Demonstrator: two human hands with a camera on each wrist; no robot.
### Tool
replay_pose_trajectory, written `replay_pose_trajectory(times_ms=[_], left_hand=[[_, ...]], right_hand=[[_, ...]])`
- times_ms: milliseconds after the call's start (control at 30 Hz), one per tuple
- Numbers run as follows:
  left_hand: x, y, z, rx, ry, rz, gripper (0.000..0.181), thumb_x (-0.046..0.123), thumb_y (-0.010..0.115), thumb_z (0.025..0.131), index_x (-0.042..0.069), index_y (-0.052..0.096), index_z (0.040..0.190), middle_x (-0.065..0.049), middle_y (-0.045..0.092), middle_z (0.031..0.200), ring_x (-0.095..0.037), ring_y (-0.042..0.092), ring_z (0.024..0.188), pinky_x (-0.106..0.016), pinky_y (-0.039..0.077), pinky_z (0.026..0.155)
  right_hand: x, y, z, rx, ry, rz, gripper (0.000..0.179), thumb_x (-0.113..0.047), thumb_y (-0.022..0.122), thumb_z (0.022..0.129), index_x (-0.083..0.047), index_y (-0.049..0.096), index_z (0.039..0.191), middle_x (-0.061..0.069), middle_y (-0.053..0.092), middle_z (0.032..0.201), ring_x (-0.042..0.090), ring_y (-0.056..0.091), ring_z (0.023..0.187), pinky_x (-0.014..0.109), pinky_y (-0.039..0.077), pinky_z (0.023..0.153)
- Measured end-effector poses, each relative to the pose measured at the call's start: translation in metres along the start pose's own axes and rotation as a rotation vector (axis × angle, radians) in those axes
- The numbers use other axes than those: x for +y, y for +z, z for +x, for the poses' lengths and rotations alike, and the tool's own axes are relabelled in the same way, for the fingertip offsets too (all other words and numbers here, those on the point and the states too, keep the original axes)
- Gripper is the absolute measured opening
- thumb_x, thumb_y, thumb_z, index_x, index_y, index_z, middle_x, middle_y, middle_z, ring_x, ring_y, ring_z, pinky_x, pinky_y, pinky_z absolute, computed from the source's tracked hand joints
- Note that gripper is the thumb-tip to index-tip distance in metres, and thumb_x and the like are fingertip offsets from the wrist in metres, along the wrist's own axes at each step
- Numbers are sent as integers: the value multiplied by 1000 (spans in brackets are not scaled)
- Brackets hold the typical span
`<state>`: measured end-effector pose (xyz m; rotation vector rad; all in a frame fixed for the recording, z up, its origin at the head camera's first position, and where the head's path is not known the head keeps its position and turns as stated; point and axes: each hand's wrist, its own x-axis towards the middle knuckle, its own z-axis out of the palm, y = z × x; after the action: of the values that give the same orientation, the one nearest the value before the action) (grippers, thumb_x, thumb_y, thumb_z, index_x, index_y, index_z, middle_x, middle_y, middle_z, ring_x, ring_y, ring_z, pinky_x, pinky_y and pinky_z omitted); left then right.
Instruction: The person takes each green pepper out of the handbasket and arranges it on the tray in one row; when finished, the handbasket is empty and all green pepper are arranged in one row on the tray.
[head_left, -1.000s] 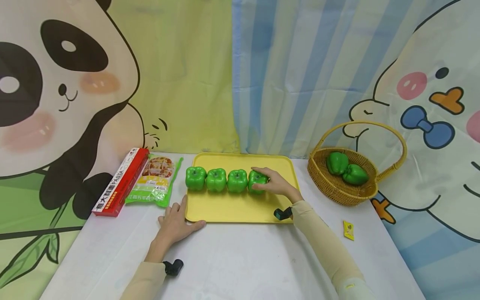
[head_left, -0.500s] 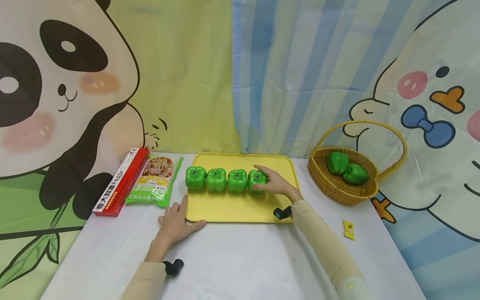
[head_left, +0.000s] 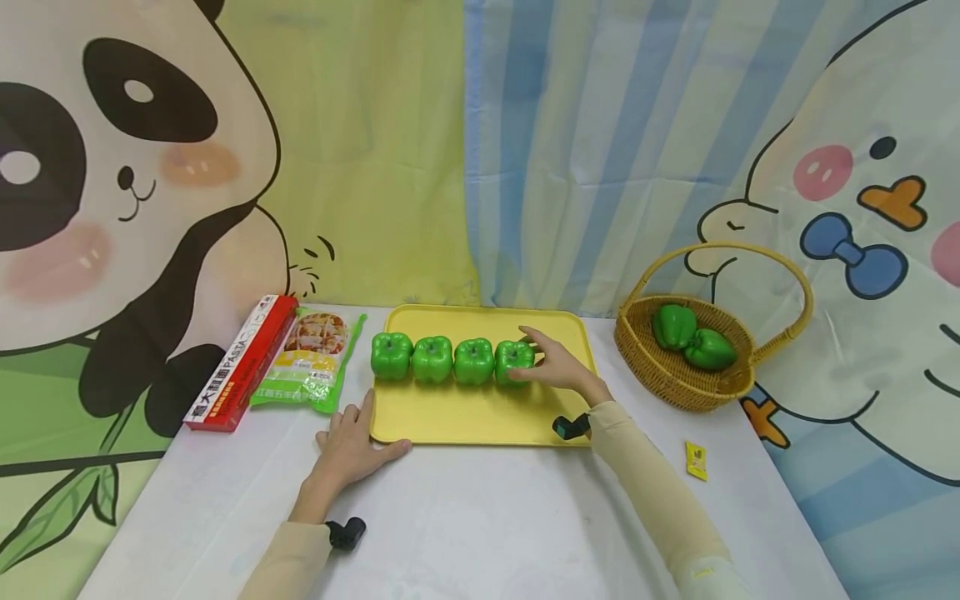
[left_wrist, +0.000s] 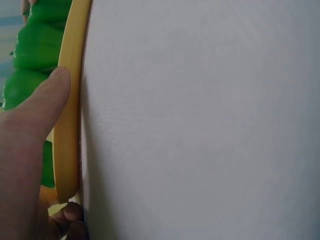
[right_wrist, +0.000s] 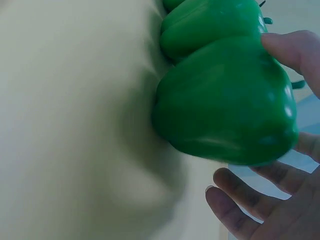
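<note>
Several green bell peppers point(head_left: 432, 360) stand in a row on a yellow tray point(head_left: 480, 417). At the row's right end, my right hand point(head_left: 557, 363) is spread around the last bell pepper point(right_wrist: 225, 102). In the right wrist view its thumb is at the pepper's top edge, whether touching or just apart I cannot tell, and the lower fingers stand away from its side. My left hand point(head_left: 349, 446) rests at the tray's front left corner, its straight thumb point(left_wrist: 52, 92) against the front rim and its fingers along the left side.
A wicker basket point(head_left: 686, 375) with a tall handle stands on the right, holding two green bell peppers point(head_left: 708, 349). Nearer lies a small yellow packet point(head_left: 696, 461). Left of the tray are a green food bag point(head_left: 309, 358) and a red pasta box point(head_left: 242, 363).
The fingers of my right hand have spread and drawn slightly right, away from the end bell pepper, which stays in its place. My left hand has not visibly moved.
</note>
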<state>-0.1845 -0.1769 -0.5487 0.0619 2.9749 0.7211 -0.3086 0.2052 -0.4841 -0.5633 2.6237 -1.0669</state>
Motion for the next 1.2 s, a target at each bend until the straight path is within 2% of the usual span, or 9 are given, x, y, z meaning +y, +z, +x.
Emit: replay_pose_trajectory(times_ms=[300, 567, 733, 867, 1000, 1200], left_hand=[[-4, -1, 2, -5, -17, 11, 127, 81, 66, 73, 6, 14, 161, -22, 49, 125, -36, 41, 109, -62, 32, 88], [-3, -4, 3, -15, -12, 4, 128, 82, 65, 73, 6, 13, 161, -22, 49, 125, -36, 42, 108, -60, 32, 86], [-4, -4, 4, -10, -17, 12, 128, 82, 65, 73, 7, 13, 162, -22, 49, 126, -36, 42, 109, -60, 32, 87], [-6, 0, 5, -10, -13, 13, 129, 84, 64, 72, 7, 13, 162, -22, 49, 125, -36, 42, 108, -61, 32, 88], [-8, 4, 5, -10, -10, 14, 130, 86, 63, 71, 8, 12, 162, -22, 49, 125, -36, 42, 110, -63, 31, 89], [-6, 5, 4, -5, -1, 15, 129, 84, 64, 72, 7, 14, 162, -22, 49, 125, -37, 42, 111, -63, 31, 88]], right_hand=[[8, -23, -19, 40, -18, 21, 98, -40, 78, 85, -21, 18, 161, 17, 44, 153, 40, 46, 138, 57, 41, 108], [20, -67, -43, 102, -5, -18, 98, -39, 76, 87, -14, 17, 162, 21, 42, 152, 46, 44, 138, 61, 40, 108], [39, -100, -61, 180, 62, -51, 97, -44, 75, 88, -12, 19, 161, 21, 42, 153, 45, 42, 139, 60, 42, 106], [55, -123, -82, 228, 142, -45, 101, -48, 73, 89, -15, 11, 162, 21, 39, 155, 44, 37, 143, 60, 45, 104], [72, -139, -100, 266, 201, -50, 105, -51, 71, 90, -16, 4, 163, 21, 36, 157, 46, 35, 142, 63, 42, 104], [104, -169, -118, 327, 280, -110, 108, -54, 71, 88, -10, 5, 163, 24, 36, 157, 48, 33, 142, 68, 36, 106]])
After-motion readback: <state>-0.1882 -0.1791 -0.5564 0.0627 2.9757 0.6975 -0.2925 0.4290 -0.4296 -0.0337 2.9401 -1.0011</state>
